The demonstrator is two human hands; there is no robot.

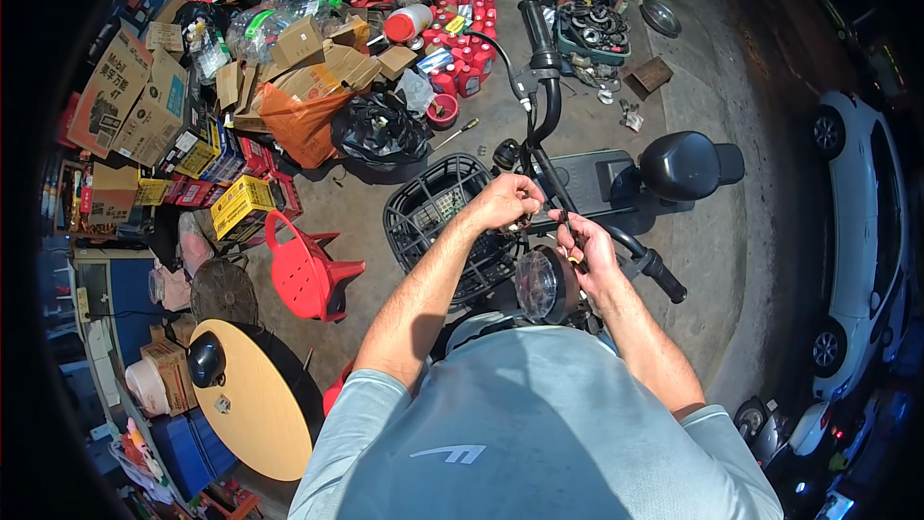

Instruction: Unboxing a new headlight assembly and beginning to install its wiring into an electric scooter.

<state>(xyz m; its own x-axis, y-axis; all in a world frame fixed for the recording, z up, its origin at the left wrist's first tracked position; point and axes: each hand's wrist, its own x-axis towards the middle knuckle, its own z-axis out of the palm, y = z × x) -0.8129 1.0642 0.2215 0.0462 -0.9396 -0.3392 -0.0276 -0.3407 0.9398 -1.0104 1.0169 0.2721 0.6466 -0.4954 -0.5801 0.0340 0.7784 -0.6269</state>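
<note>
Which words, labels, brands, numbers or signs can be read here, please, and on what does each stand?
I'll describe the print rather than copy it.
Large brown carton: big dark lettering, legible in part.
Yellow box: dark print, too small to read.
Grey-blue shirt: a white mark, no words.
Red bottles: any labels are too small.
Right hand: no text visible on it.

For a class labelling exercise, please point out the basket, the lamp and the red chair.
Basket (pixel 397 228): head view, on its slatted side wall.
Lamp (pixel 534 284): head view, on its clear round front.
Red chair (pixel 300 268): head view, on its holed panel.
</note>
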